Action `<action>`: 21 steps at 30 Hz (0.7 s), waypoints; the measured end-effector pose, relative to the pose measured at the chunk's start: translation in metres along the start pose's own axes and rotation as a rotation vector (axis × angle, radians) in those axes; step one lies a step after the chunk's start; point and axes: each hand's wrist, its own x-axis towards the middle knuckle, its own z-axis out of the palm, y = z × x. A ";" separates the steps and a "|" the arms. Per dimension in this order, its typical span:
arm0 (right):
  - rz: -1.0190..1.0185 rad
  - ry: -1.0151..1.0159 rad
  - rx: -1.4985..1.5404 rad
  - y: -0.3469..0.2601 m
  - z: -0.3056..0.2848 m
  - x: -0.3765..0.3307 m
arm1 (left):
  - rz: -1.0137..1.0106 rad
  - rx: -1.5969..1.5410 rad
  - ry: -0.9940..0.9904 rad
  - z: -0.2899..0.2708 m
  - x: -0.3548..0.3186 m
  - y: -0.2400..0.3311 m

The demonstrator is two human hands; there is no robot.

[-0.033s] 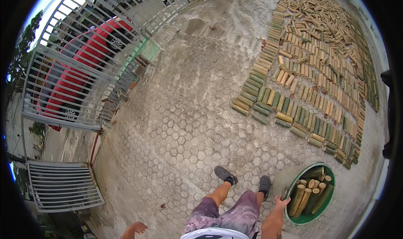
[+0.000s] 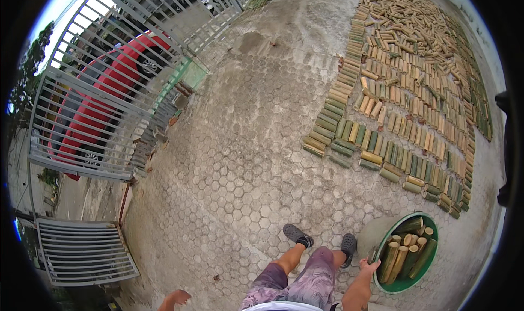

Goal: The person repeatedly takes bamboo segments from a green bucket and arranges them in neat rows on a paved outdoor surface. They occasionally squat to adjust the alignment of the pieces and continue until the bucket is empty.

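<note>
My right hand (image 2: 370,266) grips the near left rim of a round green tub (image 2: 403,289), its fingers closed around the edge. Inside the tub stand and lean several cut bamboo pieces (image 2: 400,257), green and tan, their pale round ends facing up. The tub tilts so that its mouth faces me. At the lower edge, my left hand (image 2: 178,297) hangs away from my body with nothing in it, its fingers loosely stretched. Beyond the tub, many short bamboo pieces (image 2: 404,156) lie side by side in rows on the paving.
Hexagonal paving (image 2: 245,185) stretches ahead of my feet in grey clogs (image 2: 297,235). A looser mass of bamboo pieces (image 2: 406,16) covers the far right ground, beside a pale wall (image 2: 480,21). On the left is a grey metal gate (image 2: 82,172), with a red car (image 2: 90,114) behind it.
The whole view has shifted slightly. My right hand stays on the tub's rim, and the bamboo in the tub looks the same.
</note>
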 end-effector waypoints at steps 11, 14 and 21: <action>-0.069 -0.129 -0.032 0.301 -0.009 -0.084 | 0.819 0.476 1.049 -0.575 -0.135 0.394; -0.028 -0.151 0.066 0.394 0.014 -0.109 | 1.201 0.370 0.981 -0.630 -0.152 0.501; 0.039 -0.121 0.234 0.593 0.098 -0.170 | 0.728 0.496 0.570 -0.769 -0.038 0.425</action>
